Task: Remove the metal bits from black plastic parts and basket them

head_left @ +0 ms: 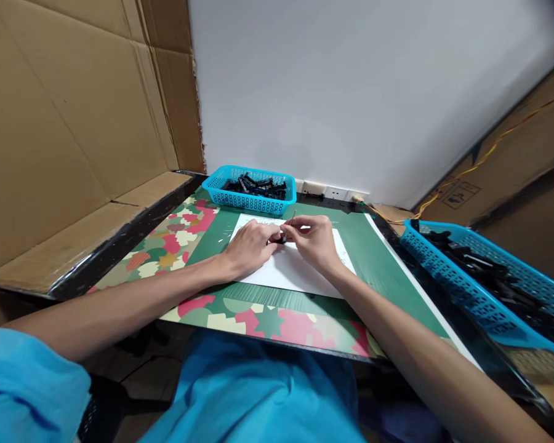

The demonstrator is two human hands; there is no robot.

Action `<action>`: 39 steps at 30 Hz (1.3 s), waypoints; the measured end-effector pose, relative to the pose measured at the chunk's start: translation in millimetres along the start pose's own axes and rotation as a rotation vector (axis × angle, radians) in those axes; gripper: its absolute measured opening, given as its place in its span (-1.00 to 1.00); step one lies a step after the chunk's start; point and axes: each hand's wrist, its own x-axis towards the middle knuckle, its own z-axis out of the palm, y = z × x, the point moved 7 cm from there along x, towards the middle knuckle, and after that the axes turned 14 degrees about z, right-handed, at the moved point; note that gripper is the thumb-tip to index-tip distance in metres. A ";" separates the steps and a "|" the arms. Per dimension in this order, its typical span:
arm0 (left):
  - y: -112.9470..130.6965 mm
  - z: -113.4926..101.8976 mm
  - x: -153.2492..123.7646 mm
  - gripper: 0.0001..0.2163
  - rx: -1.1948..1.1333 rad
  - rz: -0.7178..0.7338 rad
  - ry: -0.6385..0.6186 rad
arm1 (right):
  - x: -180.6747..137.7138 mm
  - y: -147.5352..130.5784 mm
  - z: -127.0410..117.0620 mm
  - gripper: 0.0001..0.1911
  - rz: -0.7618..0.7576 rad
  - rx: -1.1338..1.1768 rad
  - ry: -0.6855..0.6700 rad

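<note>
Both hands meet over a white sheet of paper [295,274] lying on a green mat [383,264]. My left hand [252,245] rests on the sheet with its fingers curled around a small black part [279,240]. My right hand [311,239] pinches a thin metal tool [292,218] whose tip sticks up and back, right beside the black part. The two hands touch at the fingertips. What exactly the tool meets is hidden by the fingers.
A small blue basket [249,198] of black parts stands at the back of the table. A larger blue basket [466,289] of black parts sits on the right. Cardboard walls [74,123] close off the left side. A yellow cable [484,154] runs along the right.
</note>
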 end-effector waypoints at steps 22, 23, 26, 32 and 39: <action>-20.1 -52.2 6.5 -0.81 -0.109 -0.127 0.409 | 19.5 12.0 -48.4 -0.74 0.043 -0.052 0.096; -25.2 -55.3 6.2 -0.80 -0.143 -0.138 0.444 | 21.1 15.4 -45.6 -0.73 0.057 -0.151 0.039; -41.1 -54.0 5.2 -0.76 -0.306 -0.187 0.490 | 21.2 24.9 -34.3 -0.73 0.089 -0.365 -0.188; -54.0 -27.3 3.5 -0.72 -0.570 -0.255 0.441 | 15.7 35.4 -34.4 -0.78 0.119 -0.459 -0.456; -46.3 -5.0 2.5 -0.74 -0.691 -0.298 0.350 | 12.8 37.1 -31.6 -0.82 0.143 -0.421 -0.482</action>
